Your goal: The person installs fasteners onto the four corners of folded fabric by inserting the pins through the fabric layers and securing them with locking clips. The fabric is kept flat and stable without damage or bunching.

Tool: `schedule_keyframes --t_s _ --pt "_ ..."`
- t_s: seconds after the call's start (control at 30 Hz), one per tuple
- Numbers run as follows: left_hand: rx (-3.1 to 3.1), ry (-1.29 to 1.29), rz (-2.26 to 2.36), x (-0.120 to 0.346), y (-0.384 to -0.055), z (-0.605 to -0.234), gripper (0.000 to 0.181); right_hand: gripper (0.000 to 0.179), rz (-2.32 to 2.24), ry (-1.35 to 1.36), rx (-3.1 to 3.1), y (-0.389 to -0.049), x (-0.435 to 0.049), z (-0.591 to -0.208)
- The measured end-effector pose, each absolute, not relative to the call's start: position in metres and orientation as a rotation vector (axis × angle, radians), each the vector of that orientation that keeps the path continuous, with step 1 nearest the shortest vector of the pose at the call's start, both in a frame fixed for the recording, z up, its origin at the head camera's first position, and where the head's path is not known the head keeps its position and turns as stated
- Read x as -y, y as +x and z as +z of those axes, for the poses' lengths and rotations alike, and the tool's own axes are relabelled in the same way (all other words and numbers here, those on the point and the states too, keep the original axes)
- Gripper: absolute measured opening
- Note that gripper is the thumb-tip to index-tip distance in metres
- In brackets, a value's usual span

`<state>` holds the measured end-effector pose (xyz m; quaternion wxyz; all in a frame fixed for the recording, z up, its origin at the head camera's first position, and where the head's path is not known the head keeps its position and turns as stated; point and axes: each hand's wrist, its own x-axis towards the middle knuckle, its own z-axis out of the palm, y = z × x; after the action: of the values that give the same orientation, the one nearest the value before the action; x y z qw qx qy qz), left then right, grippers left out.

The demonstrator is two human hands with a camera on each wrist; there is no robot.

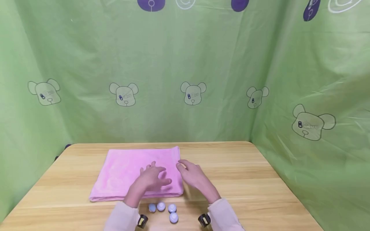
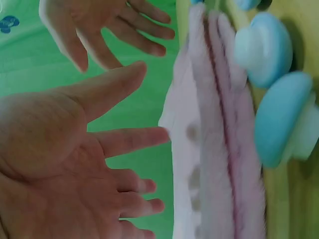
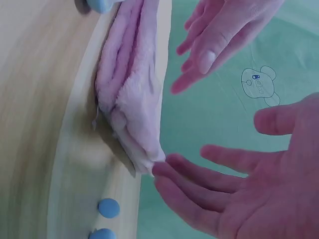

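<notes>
A folded pink towel (image 1: 121,173) lies flat on the table, its layered edge facing me. Over its right part hovers my left hand (image 1: 153,178), fingers spread and holding nothing. My right hand (image 1: 193,175) is at the towel's right edge with fingers loosely extended. In the right wrist view its fingertips (image 3: 162,168) meet the towel's far corner in the picture; whether they touch it I cannot tell. Several small pale-blue knob-like pieces (image 1: 173,218) sit in front of the towel, between my forearms. The left wrist view shows one such piece (image 2: 283,119) with a rounded blue cap and a paler stub.
The wooden table (image 1: 237,179) extends to both sides. Two blue round pieces (image 3: 108,208) also show beyond the towel in the right wrist view. A green curtain (image 1: 159,57) with bear-head drawings hangs behind and at the sides. Dark wrist-worn devices (image 1: 204,220) sit at both cuffs.
</notes>
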<state>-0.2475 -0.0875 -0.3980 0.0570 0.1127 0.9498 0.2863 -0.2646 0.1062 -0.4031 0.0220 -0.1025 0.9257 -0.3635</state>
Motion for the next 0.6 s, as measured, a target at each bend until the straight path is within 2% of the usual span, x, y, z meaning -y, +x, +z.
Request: schedule_keyframes --t_s 0.13,0.27,0.5,0.6 --pt "-2.853 0.4 0.868 0.08 -0.244 -0.401 0.043 0.048 -1.031 -0.404 -2.831 -0.263 -0.107 -0.406" --pt "-2.794 0.468 0.829 0.075 -0.244 -0.404 0.038 0.041 -0.946 -0.468 -2.767 -0.261 -0.11 -0.407" --pt "-2.781 0.44 0.783 0.073 -0.245 -0.409 0.04 0.063 -0.958 -0.468 -2.653 -0.26 -0.112 -0.406" --pt "-2.78 0.421 0.774 0.073 -0.246 -0.41 0.038 0.067 -0.959 -0.484 -2.623 -0.26 -0.114 -0.407"
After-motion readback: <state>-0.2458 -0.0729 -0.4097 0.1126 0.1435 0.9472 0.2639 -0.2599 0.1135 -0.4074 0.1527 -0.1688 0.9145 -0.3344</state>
